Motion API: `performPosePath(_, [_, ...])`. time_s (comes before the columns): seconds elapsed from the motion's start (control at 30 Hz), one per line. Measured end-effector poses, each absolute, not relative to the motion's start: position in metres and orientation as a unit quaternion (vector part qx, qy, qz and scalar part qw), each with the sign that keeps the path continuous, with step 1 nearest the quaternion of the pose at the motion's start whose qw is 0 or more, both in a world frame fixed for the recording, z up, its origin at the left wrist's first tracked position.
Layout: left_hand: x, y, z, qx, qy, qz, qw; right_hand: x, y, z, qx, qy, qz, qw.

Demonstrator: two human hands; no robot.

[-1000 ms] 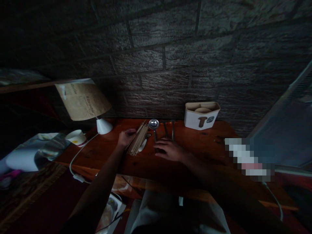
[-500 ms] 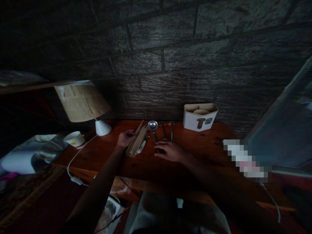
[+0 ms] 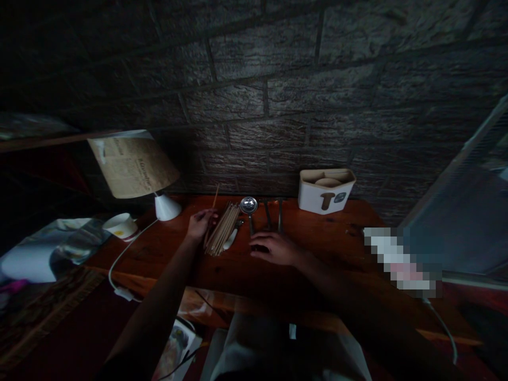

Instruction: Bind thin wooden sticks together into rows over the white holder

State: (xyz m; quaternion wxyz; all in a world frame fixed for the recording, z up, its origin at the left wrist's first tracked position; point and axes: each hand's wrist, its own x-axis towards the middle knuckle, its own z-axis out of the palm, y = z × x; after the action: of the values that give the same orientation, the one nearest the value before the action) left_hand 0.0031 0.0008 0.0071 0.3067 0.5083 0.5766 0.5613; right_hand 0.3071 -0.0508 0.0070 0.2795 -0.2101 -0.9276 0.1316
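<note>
In my head view, my left hand (image 3: 201,224) pinches a single stick (image 3: 216,194) just left of the stick bundle (image 3: 224,229), which lies near-left to far-right. My right hand (image 3: 275,247), farther from the bundle, curls by the ladle (image 3: 249,205), grip unclear.

I watch through one head-worn camera that faces forward and down. It looks along both forearms (image 3: 161,301) to the left hand (image 3: 198,226) and right hand (image 3: 277,247) near mid-picture, takes in the table (image 3: 327,233) from above its near edge, and meets the block wall (image 3: 246,106) just behind.
</note>
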Motion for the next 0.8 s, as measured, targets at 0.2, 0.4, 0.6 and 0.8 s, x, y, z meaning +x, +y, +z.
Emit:
performPosePath(0.2, [0.016,-0.006,0.029,0.516,0.511,0.575,0.377,0.310,-0.049,0.013,-0.276,-0.873,0.164,0.366])
performPosePath(0.4, [0.095,-0.012,0.069,0.606,0.374,0.512,0.481,0.313,-0.046,0.020,-0.358,-0.784,0.218,0.459])
performPosePath(0.6, [0.159,-0.021,0.075,0.718,0.364,0.453,0.383,0.309,-0.045,0.017,-0.377,-0.742,0.239,0.499])
performPosePath(0.8, [0.091,0.001,0.047,0.710,0.505,0.468,0.145,0.319,-0.035,0.016,-0.401,-0.710,0.241,0.526])
